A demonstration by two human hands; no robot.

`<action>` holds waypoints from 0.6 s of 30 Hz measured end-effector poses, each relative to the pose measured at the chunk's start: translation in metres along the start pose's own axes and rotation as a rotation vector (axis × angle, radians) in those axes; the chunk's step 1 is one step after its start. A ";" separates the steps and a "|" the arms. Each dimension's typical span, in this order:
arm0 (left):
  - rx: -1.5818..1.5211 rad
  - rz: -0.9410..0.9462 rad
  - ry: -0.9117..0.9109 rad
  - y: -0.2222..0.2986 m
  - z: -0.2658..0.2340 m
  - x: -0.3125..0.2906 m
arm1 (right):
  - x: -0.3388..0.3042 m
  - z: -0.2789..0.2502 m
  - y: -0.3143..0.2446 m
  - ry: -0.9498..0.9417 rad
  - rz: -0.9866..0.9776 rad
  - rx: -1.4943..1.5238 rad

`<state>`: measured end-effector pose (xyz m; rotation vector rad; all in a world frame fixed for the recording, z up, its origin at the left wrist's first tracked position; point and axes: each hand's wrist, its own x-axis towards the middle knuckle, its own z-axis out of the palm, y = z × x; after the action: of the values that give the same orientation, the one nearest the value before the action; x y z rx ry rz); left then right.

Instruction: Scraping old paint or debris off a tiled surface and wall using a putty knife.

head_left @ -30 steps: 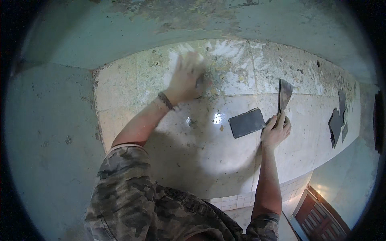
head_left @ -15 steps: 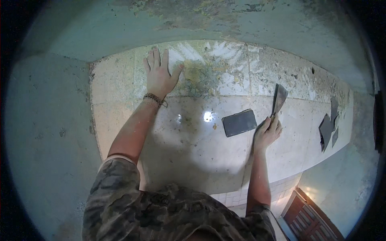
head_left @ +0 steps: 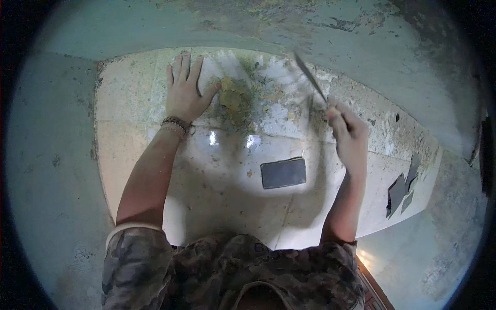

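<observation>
My left hand (head_left: 187,95) lies flat with its fingers spread on the tiled ledge (head_left: 217,206), close to the wall. Beside its thumb is a heap of yellowish paint flakes and dust (head_left: 232,98). In my right hand (head_left: 350,132) I grip the handle of a putty knife (head_left: 311,76). Its thin blade is held up and points toward the far wall, seen nearly edge-on and somewhat blurred. Below and between my hands, a dark grey rectangular block or folded sheet (head_left: 283,173) rests on the ledge; its exact kind is unclear.
Torn dark grey pieces (head_left: 400,194), like sandpaper, lie at the ledge's right end. The green wall (head_left: 248,23) with peeling patches runs along the far side, and another wall (head_left: 51,155) closes off the left. Chips and dust cover the ledge's far strip.
My right hand has risen away from me toward the wall, and the putty knife now tilts up to the left. The left hand stays flat. The whole view has shifted slightly.
</observation>
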<state>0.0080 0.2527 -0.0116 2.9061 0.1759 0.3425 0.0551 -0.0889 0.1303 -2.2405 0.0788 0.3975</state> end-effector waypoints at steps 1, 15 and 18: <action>-0.004 0.014 -0.002 0.004 0.000 0.002 | 0.018 0.001 -0.002 0.008 0.003 -0.012; 0.002 0.010 -0.009 0.002 0.000 -0.001 | 0.009 0.011 -0.051 0.074 -0.224 -0.173; 0.021 0.021 -0.007 0.003 -0.001 0.000 | 0.012 0.012 -0.056 0.089 -0.296 -0.245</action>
<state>0.0079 0.2501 -0.0102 2.9315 0.1489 0.3355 0.0742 -0.0426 0.1602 -2.4628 -0.2664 0.1525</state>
